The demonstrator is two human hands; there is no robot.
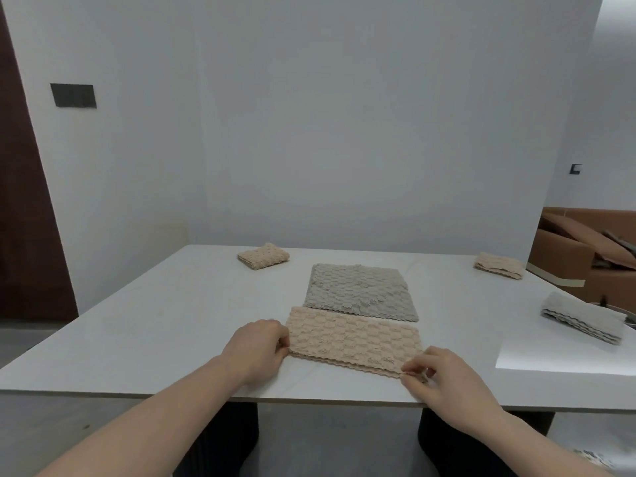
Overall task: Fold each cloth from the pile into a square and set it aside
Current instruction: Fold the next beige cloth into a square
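**BEIGE CLOTH: HALF-FOLD HELD AT BOTH NEAR CORNERS**

Positioned on the white table [144,325], close to the near edge: beige cloth [352,340], folded once into a long rectangle, two scalloped edges stacked along the near side; lying flat, long axis running left to right, slightly skewed toward the right.

Left hand [256,351]: placed at the left end of the beige cloth; fingers curled, fingertips pinching the near left corner; thumb hidden under the hand, exact contact not discernible.

Right hand [444,380]: placed at the near right corner of the same cloth; thumb and forefinger closed on the stacked edge layers; remaining fingers loosely curled above the table surface.

Directly behind the beige cloth, touching or just overlapping its far edge: grey cloth [359,292], spread flat and unfolded, one corner at the right edge turned slightly.

Set aside, well apart from the working area:
- folded beige square [263,256] at the far left of the table;
- second folded beige cloth [499,265] at the far right corner;
- folded grey cloth [583,321] at the right edge, layered edges facing the viewer.

Beyond the table: pale wall with dark switch plate [73,95] at left; brown cardboard boxes [578,249] at right; dark door panel at far left; dark trousers visible below the table edge.
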